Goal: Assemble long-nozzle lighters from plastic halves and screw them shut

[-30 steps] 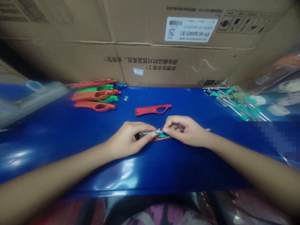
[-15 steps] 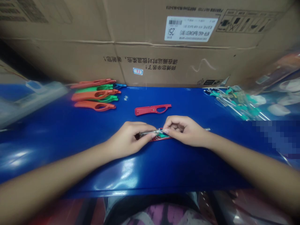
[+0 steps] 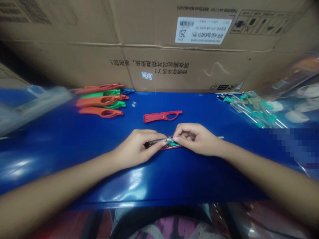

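Standing here, I see two bare hands working over a blue table (image 3: 174, 176), midway between its left and right edges. Left hand (image 3: 138, 146): thumb and index pinch a dark, shiny cylinder (image 3: 155, 142), lying crosswise. Right hand (image 3: 198, 137): thumb and index tips pressed together just beside the cylinder's right end, other fingers curled in; cannot tell what sits between the tips, too small.

Under the fingertips is a red shell half (image 3: 163, 148), partly covered by both hands, with a green part (image 3: 173, 143) and thin white wires (image 3: 169, 146) in it. A metal rod end (image 3: 220, 137) shows just beyond the right wrist. Farther toward the table's far edge, a second red shell half (image 3: 153, 118) lies open side up, apart from both hands.

Far left corner: a stack of orange and green handles (image 3: 99, 111), a blue handle (image 3: 129, 90) behind, tiny pale bits (image 3: 134, 104) just to their right. Far right corner: a heap of metal rods with green parts (image 3: 249, 108). A cardboard box (image 3: 154, 30) stands along the far edge, its print upside down. Left edge: a pale translucent item, blurred.
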The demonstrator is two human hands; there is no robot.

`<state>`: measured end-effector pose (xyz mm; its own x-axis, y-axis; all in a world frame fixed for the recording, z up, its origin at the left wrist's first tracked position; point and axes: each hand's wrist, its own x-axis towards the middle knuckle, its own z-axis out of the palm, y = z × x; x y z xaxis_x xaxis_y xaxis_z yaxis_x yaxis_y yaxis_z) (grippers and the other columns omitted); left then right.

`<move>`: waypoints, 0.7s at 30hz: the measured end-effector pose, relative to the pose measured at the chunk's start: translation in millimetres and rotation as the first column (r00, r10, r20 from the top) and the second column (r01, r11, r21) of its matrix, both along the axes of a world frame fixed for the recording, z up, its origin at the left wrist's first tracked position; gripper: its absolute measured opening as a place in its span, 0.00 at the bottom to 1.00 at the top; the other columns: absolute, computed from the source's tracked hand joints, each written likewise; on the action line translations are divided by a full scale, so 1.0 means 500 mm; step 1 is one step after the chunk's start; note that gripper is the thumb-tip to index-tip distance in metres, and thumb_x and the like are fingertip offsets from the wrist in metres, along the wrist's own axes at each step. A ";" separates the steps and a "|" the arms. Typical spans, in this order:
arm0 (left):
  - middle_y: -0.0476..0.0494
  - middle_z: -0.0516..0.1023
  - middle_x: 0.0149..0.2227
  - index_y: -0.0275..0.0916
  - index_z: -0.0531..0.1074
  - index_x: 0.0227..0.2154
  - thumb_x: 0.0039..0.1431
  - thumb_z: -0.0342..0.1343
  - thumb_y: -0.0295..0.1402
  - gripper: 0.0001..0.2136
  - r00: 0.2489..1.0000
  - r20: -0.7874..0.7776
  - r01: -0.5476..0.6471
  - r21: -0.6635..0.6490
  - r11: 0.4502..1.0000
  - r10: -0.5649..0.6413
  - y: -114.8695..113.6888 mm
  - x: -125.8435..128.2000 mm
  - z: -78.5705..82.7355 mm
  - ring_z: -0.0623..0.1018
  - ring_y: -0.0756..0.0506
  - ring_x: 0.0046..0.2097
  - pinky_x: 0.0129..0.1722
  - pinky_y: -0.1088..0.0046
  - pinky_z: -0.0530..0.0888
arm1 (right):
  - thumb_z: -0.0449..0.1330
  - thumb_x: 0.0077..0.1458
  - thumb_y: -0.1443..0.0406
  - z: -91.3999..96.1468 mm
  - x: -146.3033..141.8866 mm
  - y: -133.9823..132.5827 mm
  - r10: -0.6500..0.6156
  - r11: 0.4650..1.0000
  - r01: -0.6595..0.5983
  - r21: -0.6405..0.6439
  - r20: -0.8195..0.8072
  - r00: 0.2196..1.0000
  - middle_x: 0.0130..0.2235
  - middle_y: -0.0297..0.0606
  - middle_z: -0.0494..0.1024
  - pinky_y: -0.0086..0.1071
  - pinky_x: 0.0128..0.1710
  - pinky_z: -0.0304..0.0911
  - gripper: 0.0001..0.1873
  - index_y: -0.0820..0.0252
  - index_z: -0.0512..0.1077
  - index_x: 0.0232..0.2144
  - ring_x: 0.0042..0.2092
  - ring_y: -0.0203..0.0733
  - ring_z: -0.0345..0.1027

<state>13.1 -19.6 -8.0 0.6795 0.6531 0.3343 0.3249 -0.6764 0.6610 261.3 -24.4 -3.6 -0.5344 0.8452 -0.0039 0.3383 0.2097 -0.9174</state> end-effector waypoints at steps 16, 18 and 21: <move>0.44 0.84 0.38 0.37 0.80 0.45 0.68 0.56 0.32 0.10 1.000 0.004 -0.019 -0.038 0.999 0.019 0.001 0.000 0.004 0.81 0.49 0.36 0.35 0.77 0.74 | 0.63 0.59 0.59 -0.001 0.000 0.002 -0.040 0.999 0.040 0.016 -0.031 0.999 0.27 0.33 0.71 0.29 0.26 0.55 0.11 0.61 0.74 0.33 0.27 0.33 0.59; 0.44 0.84 0.38 0.37 0.81 0.44 0.67 0.57 0.32 0.09 1.000 0.008 -0.025 -0.032 0.999 0.025 0.002 0.000 0.005 0.81 0.49 0.35 0.35 0.77 0.74 | 0.63 0.59 0.59 -0.002 -0.001 0.002 -0.052 0.998 0.053 0.019 -0.042 0.998 0.30 0.35 0.73 0.29 0.27 0.56 0.11 0.61 0.76 0.33 0.28 0.33 0.61; 0.45 0.84 0.37 0.37 0.81 0.44 0.67 0.57 0.32 0.09 0.999 0.014 -0.032 -0.015 0.999 0.032 0.001 0.001 0.005 0.80 0.50 0.34 0.33 0.78 0.73 | 0.64 0.58 0.60 -0.003 -0.003 0.001 -0.073 0.996 0.077 0.056 -0.063 0.995 0.32 0.37 0.75 0.29 0.27 0.57 0.10 0.61 0.77 0.33 0.28 0.33 0.62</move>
<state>13.7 -18.9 -5.6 0.6534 0.6794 0.3339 0.3369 -0.6559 0.6755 259.6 -24.0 -5.1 -0.4674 0.8807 0.0767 0.2993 0.2393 -0.9237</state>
